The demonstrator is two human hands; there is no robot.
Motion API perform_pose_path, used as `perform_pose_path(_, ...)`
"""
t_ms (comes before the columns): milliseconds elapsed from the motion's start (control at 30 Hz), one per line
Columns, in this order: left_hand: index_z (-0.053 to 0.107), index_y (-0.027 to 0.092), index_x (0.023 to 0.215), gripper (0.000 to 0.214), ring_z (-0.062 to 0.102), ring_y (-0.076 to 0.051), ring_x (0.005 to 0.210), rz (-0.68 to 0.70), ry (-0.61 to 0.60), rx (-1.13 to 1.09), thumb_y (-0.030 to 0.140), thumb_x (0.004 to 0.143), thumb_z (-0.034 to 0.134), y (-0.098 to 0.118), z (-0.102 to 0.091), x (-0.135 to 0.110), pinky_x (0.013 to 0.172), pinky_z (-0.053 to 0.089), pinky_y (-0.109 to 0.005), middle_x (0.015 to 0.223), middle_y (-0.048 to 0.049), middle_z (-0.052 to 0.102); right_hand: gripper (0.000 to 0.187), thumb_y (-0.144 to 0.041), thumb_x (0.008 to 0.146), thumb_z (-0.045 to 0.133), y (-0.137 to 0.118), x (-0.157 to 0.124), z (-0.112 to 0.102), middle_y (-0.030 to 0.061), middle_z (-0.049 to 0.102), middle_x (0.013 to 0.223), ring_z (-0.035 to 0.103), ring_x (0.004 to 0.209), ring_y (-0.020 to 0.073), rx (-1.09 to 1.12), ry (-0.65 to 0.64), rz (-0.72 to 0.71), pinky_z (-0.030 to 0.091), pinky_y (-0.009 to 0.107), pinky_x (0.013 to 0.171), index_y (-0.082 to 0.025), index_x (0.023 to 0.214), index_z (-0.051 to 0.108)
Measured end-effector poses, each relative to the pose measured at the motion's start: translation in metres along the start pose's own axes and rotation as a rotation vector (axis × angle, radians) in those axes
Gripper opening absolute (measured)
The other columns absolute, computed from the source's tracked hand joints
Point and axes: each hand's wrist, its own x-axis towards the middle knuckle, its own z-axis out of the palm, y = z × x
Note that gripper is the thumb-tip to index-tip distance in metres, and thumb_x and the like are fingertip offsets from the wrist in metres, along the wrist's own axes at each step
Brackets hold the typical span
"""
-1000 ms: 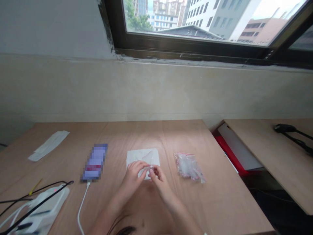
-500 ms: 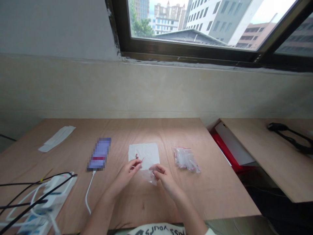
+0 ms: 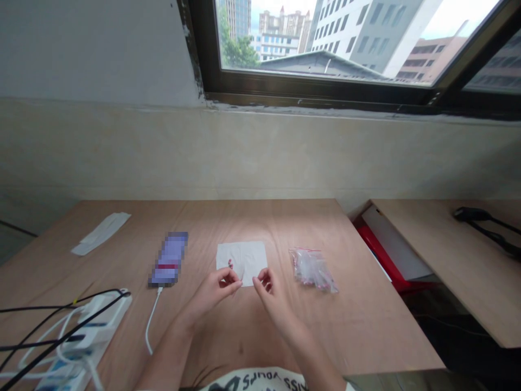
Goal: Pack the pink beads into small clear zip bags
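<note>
Okay, your left hand (image 3: 211, 293) and right hand (image 3: 271, 296) sit at the near edge of the white paper (image 3: 250, 258).
Fingers (image 3: 260, 281) curl narrow, any hold too small to tell; a red bit (image 3: 230, 264) lies on the sheet, a plastic bag (image 3: 312, 270) just right of it.

This looks like an office or plain workroom high in a city building: a wooden desk (image 3: 358, 331) with a power strip (image 3: 95, 328) and its cables, a second desk (image 3: 448, 271) beside it, and a dark-framed window (image 3: 325, 92) — low roof and tower blocks outside.
</note>
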Motion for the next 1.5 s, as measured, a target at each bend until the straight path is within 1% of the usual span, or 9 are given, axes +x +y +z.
perform_pose_path(100,0.052,0.014,0.063,0.017,0.049,-0.011,0.059,0.036,-0.02,0.023,0.03,0.07,0.055,-0.005,0.005,-0.002,0.056,0.039,-0.022,0.061,0.0022,0.052,0.024,-0.04,0.075,0.046,-0.01,-0.007,0.01,-0.0005,0.048,0.063,0.044,0.059,0.0119,0.042,-0.24,0.008,0.034,0.024,0.055,-0.018,0.065,0.045)
perform_pose_path(233,0.053,0.014,0.064,0.016,0.052,-0.012,0.061,0.051,-0.03,0.041,0.028,0.071,0.054,-0.013,0.008,-0.009,0.057,0.04,-0.022,0.062,0.001,0.056,0.033,-0.047,0.075,0.046,-0.007,-0.011,0.017,-0.0003,0.05,0.057,0.046,0.056,0.0113,0.105,-0.334,0.029,0.034,0.024,0.054,-0.016,0.061,0.047)
perform_pose_path(367,0.054,0.014,0.066,0.015,0.054,-0.013,0.064,0.047,-0.06,0.004,0.027,0.072,0.054,-0.01,0.007,-0.016,0.06,0.041,-0.023,0.065,0.0004,0.058,0.036,-0.049,0.071,0.05,0.0,-0.01,0.016,0.0001,0.051,0.054,0.047,0.054,0.0112,0.199,-0.389,0.101,0.035,0.024,0.053,-0.016,0.059,0.048)
perform_pose_path(600,0.058,0.014,0.068,0.02,0.054,-0.013,0.07,0.1,-0.109,0.027,0.028,0.077,0.048,0.005,0.0,-0.013,0.066,0.041,-0.024,0.069,-0.0006,0.059,0.032,-0.045,0.071,0.05,-0.008,-0.001,0.013,0.0007,0.052,0.055,0.048,0.053,0.0114,0.202,-0.359,0.097,0.036,0.024,0.053,-0.016,0.058,0.046)
perform_pose_path(767,0.057,0.014,0.075,0.018,0.055,-0.014,0.073,0.084,-0.084,0.098,0.031,0.074,0.05,-0.005,-0.001,-0.002,0.064,0.042,-0.024,0.074,-0.0021,0.06,0.025,-0.036,0.074,0.046,-0.009,0.007,0.014,-0.0008,0.049,0.053,0.046,0.052,0.0105,0.118,-0.319,0.088,0.035,0.023,0.053,-0.017,0.058,0.044)
perform_pose_path(933,0.052,0.016,0.073,0.016,0.053,-0.013,0.069,0.088,-0.051,0.176,0.031,0.075,0.048,-0.013,0.004,0.003,0.061,0.041,-0.023,0.071,-0.0005,0.058,0.018,-0.03,0.074,0.046,-0.001,0.009,0.019,-0.0016,0.048,0.056,0.046,0.051,0.0103,0.073,-0.304,0.087,0.035,0.023,0.052,-0.016,0.062,0.046)
perform_pose_path(1233,0.047,0.017,0.071,0.014,0.049,-0.011,0.063,0.051,-0.053,0.118,0.03,0.076,0.046,-0.015,0.015,-0.006,0.056,0.039,-0.021,0.067,0.002,0.051,0.026,-0.04,0.073,0.047,0.007,-0.002,0.018,-0.0011,0.047,0.057,0.046,0.053,0.0107,0.123,-0.299,0.098,0.036,0.023,0.052,-0.017,0.062,0.047)
perform_pose_path(1367,0.049,0.016,0.071,0.014,0.05,-0.012,0.066,0.066,-0.021,0.148,0.029,0.076,0.046,-0.019,0.014,-0.006,0.058,0.04,-0.022,0.071,0.0009,0.052,0.026,-0.042,0.072,0.05,0.003,-0.005,0.016,0.0002,0.052,0.061,0.046,0.054,0.0108,0.189,-0.336,0.107,0.036,0.024,0.053,-0.016,0.065,0.049)
perform_pose_path(1500,0.05,0.016,0.073,0.016,0.052,-0.012,0.066,0.058,-0.057,0.101,0.029,0.078,0.042,-0.017,0.01,-0.004,0.058,0.042,-0.023,0.07,0.0003,0.053,0.029,-0.045,0.071,0.051,-0.001,-0.003,0.016,0.002,0.055,0.063,0.048,0.055,0.011,0.234,-0.364,0.133,0.037,0.024,0.054,-0.016,0.067,0.05)
